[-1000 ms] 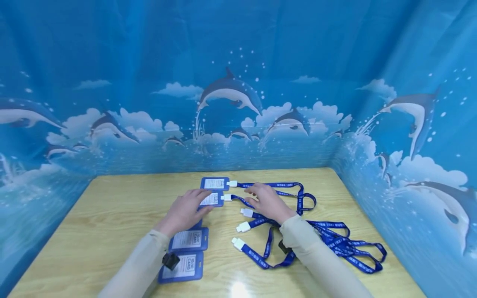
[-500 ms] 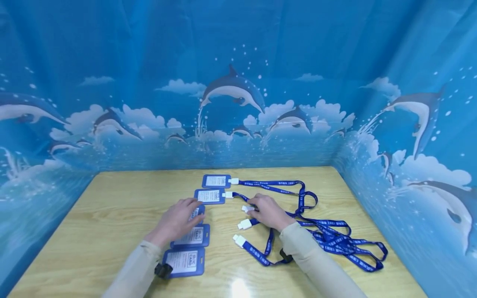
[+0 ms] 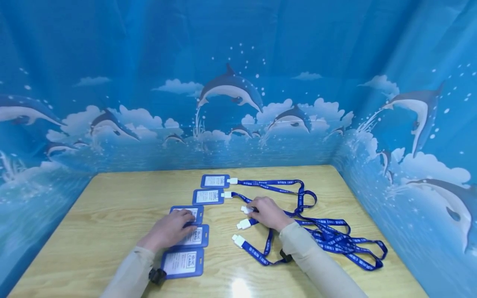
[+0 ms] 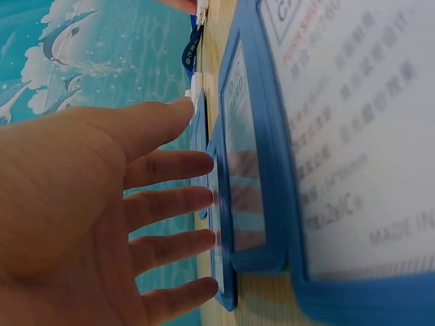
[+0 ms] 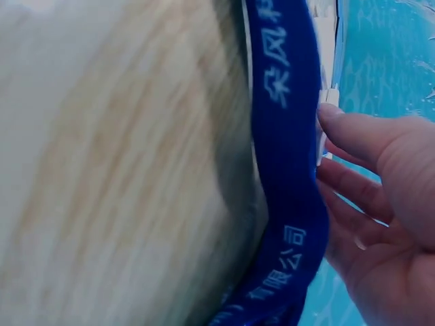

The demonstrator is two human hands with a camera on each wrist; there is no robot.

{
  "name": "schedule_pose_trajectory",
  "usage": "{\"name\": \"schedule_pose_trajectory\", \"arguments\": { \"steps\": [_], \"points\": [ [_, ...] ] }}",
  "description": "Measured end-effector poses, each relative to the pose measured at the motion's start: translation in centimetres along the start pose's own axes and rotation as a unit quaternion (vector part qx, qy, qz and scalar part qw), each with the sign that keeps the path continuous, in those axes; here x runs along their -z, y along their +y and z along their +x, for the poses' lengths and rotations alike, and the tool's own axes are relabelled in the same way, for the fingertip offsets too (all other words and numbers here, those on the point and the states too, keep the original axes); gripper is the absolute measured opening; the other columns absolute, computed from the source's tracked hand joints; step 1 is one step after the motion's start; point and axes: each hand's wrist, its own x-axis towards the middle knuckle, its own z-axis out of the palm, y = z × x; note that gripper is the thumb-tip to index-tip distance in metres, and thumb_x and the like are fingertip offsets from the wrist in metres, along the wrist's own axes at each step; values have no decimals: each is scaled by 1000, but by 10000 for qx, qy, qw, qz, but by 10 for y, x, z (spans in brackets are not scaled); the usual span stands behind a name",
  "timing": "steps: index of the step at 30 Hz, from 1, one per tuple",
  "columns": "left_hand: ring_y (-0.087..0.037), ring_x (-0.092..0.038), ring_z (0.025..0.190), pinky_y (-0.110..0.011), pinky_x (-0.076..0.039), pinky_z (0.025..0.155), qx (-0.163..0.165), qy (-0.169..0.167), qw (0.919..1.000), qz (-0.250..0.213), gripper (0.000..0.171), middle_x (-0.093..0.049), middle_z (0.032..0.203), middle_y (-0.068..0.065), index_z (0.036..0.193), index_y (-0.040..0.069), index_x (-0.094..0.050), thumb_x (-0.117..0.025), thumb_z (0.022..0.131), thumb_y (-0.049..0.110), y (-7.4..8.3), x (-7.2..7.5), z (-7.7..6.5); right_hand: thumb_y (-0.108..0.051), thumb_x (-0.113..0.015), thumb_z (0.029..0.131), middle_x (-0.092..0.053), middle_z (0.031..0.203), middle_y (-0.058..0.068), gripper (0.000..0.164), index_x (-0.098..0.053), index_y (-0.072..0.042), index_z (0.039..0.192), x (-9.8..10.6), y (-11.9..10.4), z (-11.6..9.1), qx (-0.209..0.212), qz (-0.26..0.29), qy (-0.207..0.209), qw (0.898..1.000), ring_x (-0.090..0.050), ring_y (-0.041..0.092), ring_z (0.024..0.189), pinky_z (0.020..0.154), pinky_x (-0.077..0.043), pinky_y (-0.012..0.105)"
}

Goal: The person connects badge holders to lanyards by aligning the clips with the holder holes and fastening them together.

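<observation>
My left hand point(image 3: 169, 229), fingers extended, reaches over the third badge holder point(image 3: 199, 212), a blue-framed ID card case. In the left wrist view the fingertips point(image 4: 207, 197) lie at that holder's surface; contact is hard to tell. Two more loose badge holders lie nearer me, a middle one point(image 3: 201, 235) and a front one point(image 3: 182, 263). My right hand point(image 3: 270, 213) pinches a blue lanyard at its white plastic clip point(image 3: 245, 210); the right wrist view shows the thumb point(image 5: 353, 132) on the clip and the other fingers bent beneath.
Two badge holders farther back, the far one point(image 3: 215, 181) and a nearer one point(image 3: 208, 196), have lanyards joined to their clips. Two other loose clips, one point(image 3: 244, 224) and another point(image 3: 238, 240), lie nearer me. Lanyard straps point(image 3: 335, 242) tangle at right. A dolphin-print curtain point(image 3: 231, 103) borders the table.
My left hand has left the second badge holder, which slid left slightly, and come nearer to the third one. My right hand has moved down toward me from the second lanyard to the third clip.
</observation>
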Motion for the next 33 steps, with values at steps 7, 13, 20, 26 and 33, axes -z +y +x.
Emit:
{"name": "schedule_pose_trajectory", "arguments": {
  "steps": [7,13,20,26,33],
  "points": [
    [-41,-50,135,-63,-42,110,-191,-68,9997,137,46,-55,145,-18,134,8,-64,-64,99,36,1,-3,0,-20,-73,93,-74,109,8,29,-73,-7,119,-2,1,3,148,-15,95,9998,-70,19,98,86,-61,33],
    [-41,-49,135,-67,-42,107,-244,-121,9993,262,49,-54,147,-17,137,8,-63,-65,98,37,5,-2,0,-21,-71,96,-74,105,5,26,-74,-9,119,-2,1,4,416,-80,116,9990,-68,15,90,79,-60,27],
    [-42,-45,139,-70,-39,108,-165,-260,9992,258,50,-51,150,-17,140,10,-61,-64,98,39,7,-5,0,-22,-69,97,-72,108,5,25,-75,-11,118,-5,1,5,665,-140,-31,9977,-68,15,94,81,-60,27],
    [-40,-43,141,-71,-38,109,-62,-396,9990,177,50,-49,152,-15,141,12,-59,-62,100,40,13,-7,3,-22,-70,96,-71,113,3,27,-73,-13,122,-4,-3,6,594,-49,-244,9979,-67,14,99,86,-60,27],
    [-38,-43,142,-69,-39,109,-63,-450,9989,126,49,-48,153,-13,142,14,-59,-62,100,40,19,-8,6,-19,-74,93,-72,113,4,28,-74,-12,121,-4,-7,9,609,-77,-173,9980,-67,17,101,89,-60,30]
  ]
}}
